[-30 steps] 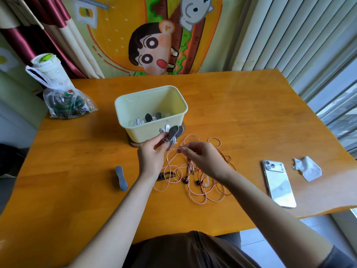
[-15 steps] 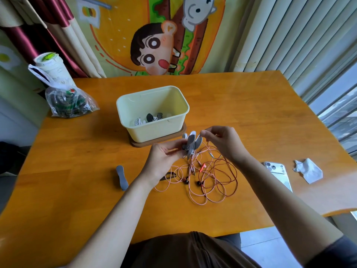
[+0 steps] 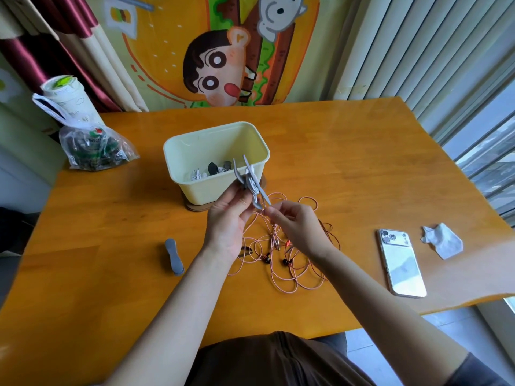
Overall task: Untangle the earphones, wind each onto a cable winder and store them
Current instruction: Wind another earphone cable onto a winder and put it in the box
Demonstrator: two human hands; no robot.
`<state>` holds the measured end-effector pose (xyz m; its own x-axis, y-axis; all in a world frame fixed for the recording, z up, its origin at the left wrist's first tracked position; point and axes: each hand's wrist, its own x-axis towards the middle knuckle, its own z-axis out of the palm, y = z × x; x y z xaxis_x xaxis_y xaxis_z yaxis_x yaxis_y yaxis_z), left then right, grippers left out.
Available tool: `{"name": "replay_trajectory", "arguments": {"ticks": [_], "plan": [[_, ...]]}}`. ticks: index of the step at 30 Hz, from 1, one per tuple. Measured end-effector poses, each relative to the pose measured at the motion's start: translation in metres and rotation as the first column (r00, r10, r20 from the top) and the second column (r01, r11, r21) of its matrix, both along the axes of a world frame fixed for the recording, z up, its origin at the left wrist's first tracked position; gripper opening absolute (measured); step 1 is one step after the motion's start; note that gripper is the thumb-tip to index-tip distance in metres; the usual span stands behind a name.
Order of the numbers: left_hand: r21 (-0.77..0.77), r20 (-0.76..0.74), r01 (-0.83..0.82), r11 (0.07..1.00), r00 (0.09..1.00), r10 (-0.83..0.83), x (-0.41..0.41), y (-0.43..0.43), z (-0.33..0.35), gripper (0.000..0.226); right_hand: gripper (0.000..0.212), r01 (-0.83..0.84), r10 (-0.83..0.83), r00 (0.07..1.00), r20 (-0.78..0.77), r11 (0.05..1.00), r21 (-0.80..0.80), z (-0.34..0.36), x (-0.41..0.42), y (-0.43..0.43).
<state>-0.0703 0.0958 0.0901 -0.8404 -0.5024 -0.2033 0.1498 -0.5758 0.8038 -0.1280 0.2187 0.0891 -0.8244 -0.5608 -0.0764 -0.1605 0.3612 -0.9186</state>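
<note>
left hand fingers curled round the wound grey winder by the bin, right hand pinching its lower tip; light, floppy cord, so grip the winder's body.

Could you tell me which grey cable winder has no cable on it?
The bare winder lying on the table, left of the left hand; the held winder in that hand carries white cable.
</note>
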Motion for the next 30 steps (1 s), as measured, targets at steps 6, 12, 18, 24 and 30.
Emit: {"name": "replay_trajectory", "arguments": {"ticks": [6, 12, 18, 24, 30], "plan": [[-0.457, 0.164, -0.100, 0.884, 0.967, 0.194, 0.005, -0.002, -0.012, 0.036, 0.017, -0.100, 0.126, 0.979, -0.158, 0.982, 0.162, 0.004, 0.014, 0.000], [-0.880, 0.153, 0.042, 0.474, 0.968, 0.198, 0.012, -0.003, -0.024, 0.033, 0.020, -0.178, 0.290, 0.919, -0.267, 0.909, 0.376, 0.015, 0.009, 0.004], [-0.969, 0.186, 0.172, 0.175, 0.980, 0.067, 0.013, -0.002, -0.034, 0.033, 0.019, -0.111, 0.323, 0.880, -0.348, 0.853, 0.511, 0.028, 0.001, 0.014], [-0.941, 0.254, 0.253, 0.226, 0.967, -0.025, 0.020, 0.003, -0.035, 0.031, 0.016, -0.067, 0.303, 0.869, -0.391, 0.855, 0.515, 0.033, -0.010, 0.018], [-0.889, 0.323, 0.351, 0.294, 0.936, -0.142, 0.021, 0.007, -0.024, 0.030, 0.008, -0.103, 0.242, 0.912, -0.330, 0.916, 0.387, 0.027, -0.013, 0.017]]}}
